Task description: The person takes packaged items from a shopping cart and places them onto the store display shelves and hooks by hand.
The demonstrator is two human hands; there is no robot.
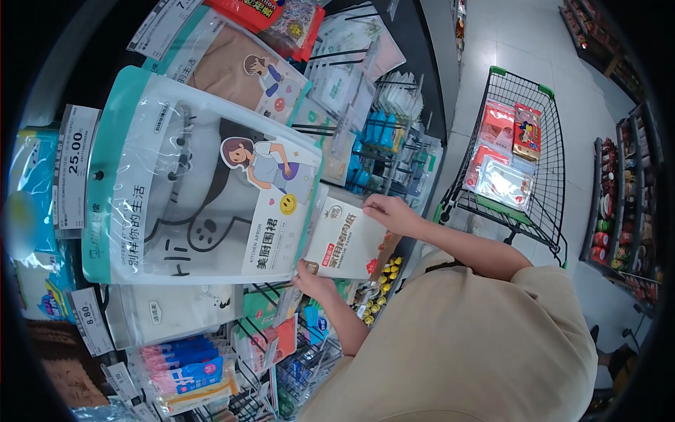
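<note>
A flat white pack of barbecue paper (pixel 343 235) with red lettering and a brown lower edge is held between my two hands. My right hand (pixel 390 213) pinches its far right edge with thumb and fingers. My left hand (pixel 313 283) is closed at the near left corner, thumb on top; the fingers beneath are partly hidden. Just left of the pack hangs a large kitchen apron bag (pixel 211 190) with a teal border, its edge close to my left hand and overlapping the pack's left side.
Price tags (pixel 75 165) and hooks line the shelf. Brush packs (pixel 186 373) hang lower left, blue-handled goods (pixel 383 130) beyond my hands. A wire shopping cart (pixel 548 190) holding several packages, including a red and yellow one (pixel 526 131), stands in the aisle. Stocked shelves (pixel 619 211) stand far right.
</note>
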